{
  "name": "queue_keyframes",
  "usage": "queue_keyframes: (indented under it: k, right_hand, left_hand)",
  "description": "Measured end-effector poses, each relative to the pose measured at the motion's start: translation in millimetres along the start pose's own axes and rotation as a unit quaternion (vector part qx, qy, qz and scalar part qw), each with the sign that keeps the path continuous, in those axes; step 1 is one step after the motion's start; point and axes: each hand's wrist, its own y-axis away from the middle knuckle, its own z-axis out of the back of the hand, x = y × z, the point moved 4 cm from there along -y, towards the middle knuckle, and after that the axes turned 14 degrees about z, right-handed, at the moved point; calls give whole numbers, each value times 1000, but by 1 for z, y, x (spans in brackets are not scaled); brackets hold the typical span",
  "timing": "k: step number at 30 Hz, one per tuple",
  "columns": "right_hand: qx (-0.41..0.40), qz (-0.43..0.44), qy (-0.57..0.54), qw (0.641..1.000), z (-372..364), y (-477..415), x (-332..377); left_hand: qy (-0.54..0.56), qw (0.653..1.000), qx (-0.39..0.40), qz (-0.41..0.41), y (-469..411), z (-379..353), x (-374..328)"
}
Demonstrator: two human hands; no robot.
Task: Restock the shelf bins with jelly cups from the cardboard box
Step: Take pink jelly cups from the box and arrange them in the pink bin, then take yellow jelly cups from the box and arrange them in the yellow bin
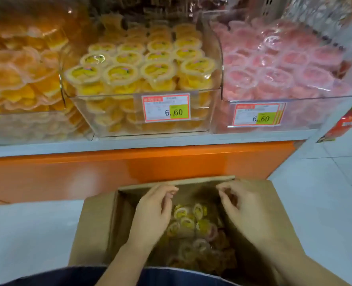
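Observation:
An open cardboard box stands on the floor below the shelf, with yellow and pink jelly cups lying loose in its bottom. My left hand hovers over the box's left half, fingers loosely curled and nothing visible in them. My right hand hovers over the right half in the same way. On the shelf above stand three clear bins. The left bin holds orange cups, the middle bin yellow cups, and the right bin pink cups. All three look well filled.
The bins sit on a white shelf edge above an orange base panel. Price tags reading 6.60 hang on the middle and right bins. A red package sits at the shelf's right end. Pale floor tiles surround the box.

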Motion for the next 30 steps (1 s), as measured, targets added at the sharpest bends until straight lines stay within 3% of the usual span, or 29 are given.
queue_keyframes:
  k: [5, 10, 17, 21, 25, 28, 30]
  right_hand:
    - [174, -107, -22, 979, -68, 17, -43]
    - [299, -197, -9, 933, -126, 34, -85]
    - [421, -111, 113, 893, -177, 42, -104]
    - [420, -101, 89, 898, -192, 34, -100]
    - [422, -104, 55, 899, -204, 27, -100]
    - [402, -139, -29, 905, -206, 23, -108]
    - [373, -161, -101, 908, -207, 23, -107]
  left_hand:
    - [-18, 988, 68, 140, -4, -35, 66]
    - [-58, 948, 169, 262, -1, -76, 118]
    - [-167, 881, 324, 301, -7, -122, 152]
    - [-198, 868, 333, 311, -9, -146, 166]
    - [-127, 891, 323, 291, -16, -150, 167]
    - [54, 900, 326, 283, -21, -149, 153]
    - [150, 883, 312, 317, -22, -149, 151]
